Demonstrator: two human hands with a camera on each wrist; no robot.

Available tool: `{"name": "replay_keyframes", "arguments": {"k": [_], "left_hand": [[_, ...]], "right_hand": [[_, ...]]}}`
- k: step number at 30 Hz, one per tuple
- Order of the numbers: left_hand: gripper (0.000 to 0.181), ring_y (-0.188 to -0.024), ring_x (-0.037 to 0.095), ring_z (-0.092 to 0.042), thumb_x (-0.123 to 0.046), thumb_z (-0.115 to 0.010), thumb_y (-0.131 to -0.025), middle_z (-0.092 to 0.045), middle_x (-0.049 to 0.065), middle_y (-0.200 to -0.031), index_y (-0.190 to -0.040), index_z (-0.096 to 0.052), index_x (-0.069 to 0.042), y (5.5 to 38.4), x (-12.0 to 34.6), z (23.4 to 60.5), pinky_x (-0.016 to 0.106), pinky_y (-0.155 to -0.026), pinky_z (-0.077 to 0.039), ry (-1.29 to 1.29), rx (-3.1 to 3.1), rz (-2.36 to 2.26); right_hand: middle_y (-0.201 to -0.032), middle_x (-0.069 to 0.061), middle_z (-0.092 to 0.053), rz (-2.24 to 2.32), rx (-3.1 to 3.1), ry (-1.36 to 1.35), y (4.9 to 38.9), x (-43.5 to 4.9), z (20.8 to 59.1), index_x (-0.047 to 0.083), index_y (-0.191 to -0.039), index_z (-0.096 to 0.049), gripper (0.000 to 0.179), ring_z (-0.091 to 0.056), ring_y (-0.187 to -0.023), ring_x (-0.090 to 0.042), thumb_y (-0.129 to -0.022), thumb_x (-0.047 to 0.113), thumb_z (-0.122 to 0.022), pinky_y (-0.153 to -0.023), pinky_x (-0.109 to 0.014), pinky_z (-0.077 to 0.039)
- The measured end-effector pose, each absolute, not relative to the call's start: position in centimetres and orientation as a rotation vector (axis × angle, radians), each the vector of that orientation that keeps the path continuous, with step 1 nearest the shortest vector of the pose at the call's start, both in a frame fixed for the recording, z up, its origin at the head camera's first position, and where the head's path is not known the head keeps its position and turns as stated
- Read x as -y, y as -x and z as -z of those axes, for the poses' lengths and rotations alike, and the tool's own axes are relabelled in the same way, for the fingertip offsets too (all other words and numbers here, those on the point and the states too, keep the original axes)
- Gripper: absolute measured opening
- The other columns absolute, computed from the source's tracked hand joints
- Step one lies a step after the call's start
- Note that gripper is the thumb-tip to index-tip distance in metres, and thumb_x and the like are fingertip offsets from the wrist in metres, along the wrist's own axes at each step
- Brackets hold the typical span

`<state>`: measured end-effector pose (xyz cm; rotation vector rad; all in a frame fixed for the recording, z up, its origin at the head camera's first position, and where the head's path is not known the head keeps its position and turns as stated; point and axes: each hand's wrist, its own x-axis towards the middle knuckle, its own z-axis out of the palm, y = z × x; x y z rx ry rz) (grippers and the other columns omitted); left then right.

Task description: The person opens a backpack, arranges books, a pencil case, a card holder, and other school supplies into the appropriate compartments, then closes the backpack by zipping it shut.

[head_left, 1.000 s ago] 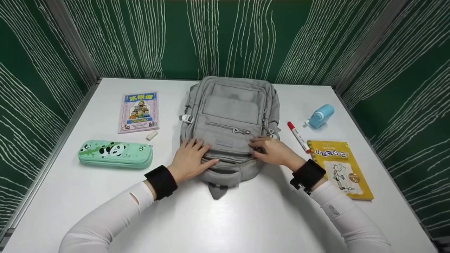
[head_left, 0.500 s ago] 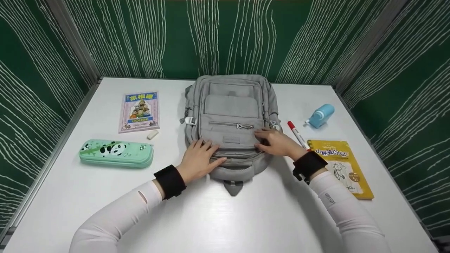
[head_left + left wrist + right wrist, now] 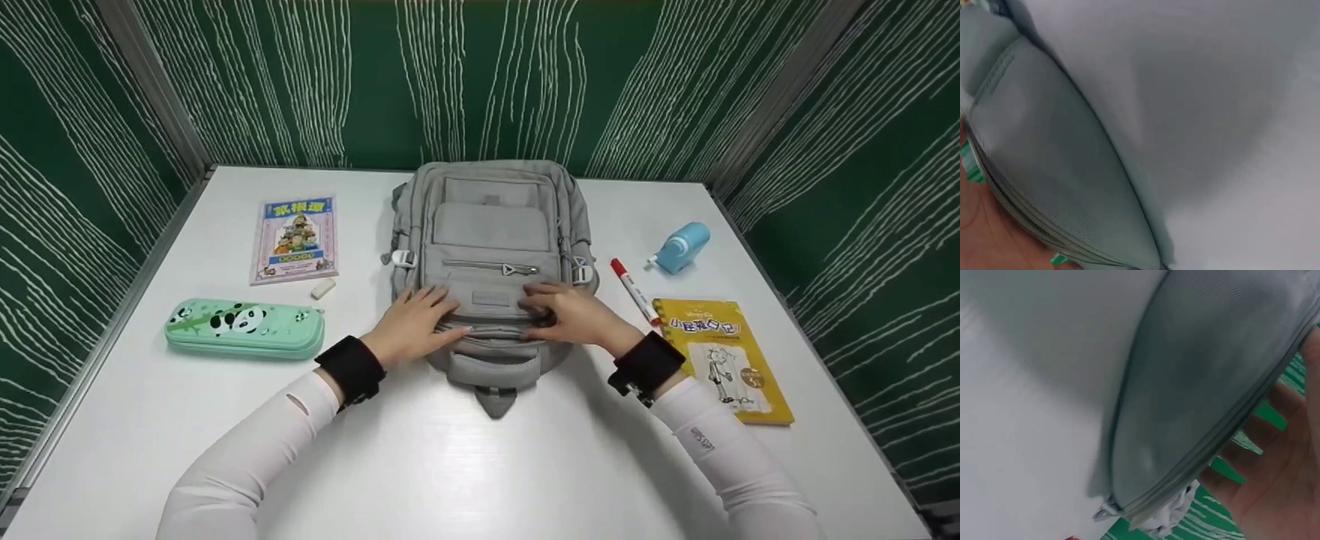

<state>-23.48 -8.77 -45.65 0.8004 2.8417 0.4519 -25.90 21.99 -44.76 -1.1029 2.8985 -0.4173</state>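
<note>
A grey backpack (image 3: 491, 225) lies front side up at the middle of the white table, its top handle (image 3: 495, 370) toward me. My left hand (image 3: 411, 324) rests on the left of its near end, fingers spread and thumb near the zipper seams. On the opposite side my right hand (image 3: 574, 315) touches the front pocket, fingers and thumb apart and lightly bent. In the left wrist view part of the left palm (image 3: 994, 230) shows beside the bag's zipped edge; its fingertips are hidden. The right wrist view has the right hand's fingers (image 3: 1261, 433) reaching over the zipped edge.
At left are a green panda pencil case (image 3: 244, 330), a pink-bordered book (image 3: 294, 240) and an eraser (image 3: 323, 288). At right lie a red-capped marker (image 3: 635, 291), a yellow book (image 3: 724, 360) partly under the right forearm, and a blue bottle (image 3: 680, 247).
The backpack's near end has swung right, so the bag lies straighter. Both hands stayed on it; lately the right hand has slid inward, to the left, over the front pocket.
</note>
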Motion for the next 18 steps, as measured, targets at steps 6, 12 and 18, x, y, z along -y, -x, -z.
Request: {"name": "replay_keyframes", "arguments": {"k": [6, 12, 18], "left_hand": [[0.058, -0.155, 0.040, -0.034, -0.048, -0.066, -0.097, -0.048, 0.014, -0.159, -0.142, -0.061, -0.011, 24.9, 8.8, 44.9, 0.057, -0.130, -0.020, -0.866, -2.828, -0.517], [0.050, -0.142, 0.039, -0.052, -0.035, -0.079, -0.090, -0.065, 0.015, -0.143, -0.129, -0.070, -0.007, 25.2, 7.9, 44.7, 0.050, -0.122, -0.040, -1.027, -2.856, -0.469], [0.041, -0.121, 0.035, -0.069, -0.033, -0.083, -0.085, -0.073, 0.011, -0.130, -0.116, -0.075, -0.007, 25.2, 7.2, 44.9, 0.049, -0.106, -0.055, -1.150, -2.909, -0.326]], "right_hand": [[-0.140, -0.016, -0.066, 0.329, -2.878, 1.140, 25.3, -20.1, 44.2, 0.010, -0.133, -0.069, 0.056, -0.065, -0.128, -0.037, -0.085, 0.035, -0.083, -0.103, -0.051, -0.056], [-0.136, -0.017, -0.069, 0.287, -2.890, 1.105, 24.8, -19.1, 44.1, 0.006, -0.129, -0.071, 0.051, -0.068, -0.122, -0.037, -0.084, 0.028, -0.084, -0.099, -0.049, -0.058], [-0.131, -0.015, -0.072, 0.269, -2.942, 1.159, 24.5, -18.8, 44.7, 0.007, -0.122, -0.075, 0.038, -0.073, -0.111, -0.037, -0.089, 0.025, -0.079, -0.089, -0.050, -0.062]]}}
